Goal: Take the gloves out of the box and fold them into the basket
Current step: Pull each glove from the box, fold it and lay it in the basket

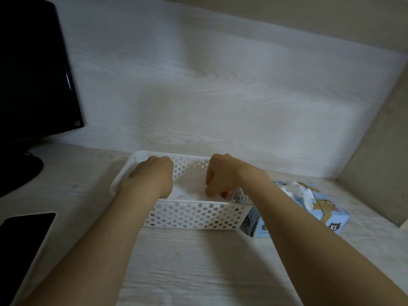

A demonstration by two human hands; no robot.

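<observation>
A white perforated basket [194, 214] stands on the desk in the middle. Both my hands reach down into it. My left hand [152, 176] is over the basket's left part, knuckles up, its fingers bent down out of sight. My right hand [223, 173] is at the right part with curled fingers, and its fingertips pinch a white glove [185, 193] that lies pale on the basket's floor. To the right of the basket sits the blue glove box [326, 217], marked XL, with white gloves [300, 191] bunched out of its top opening.
A black monitor [33, 69] on its stand fills the far left. A dark phone or tablet [24, 226] lies at the near left. A pale wood-grain back wall and a side panel at the right close in the desk.
</observation>
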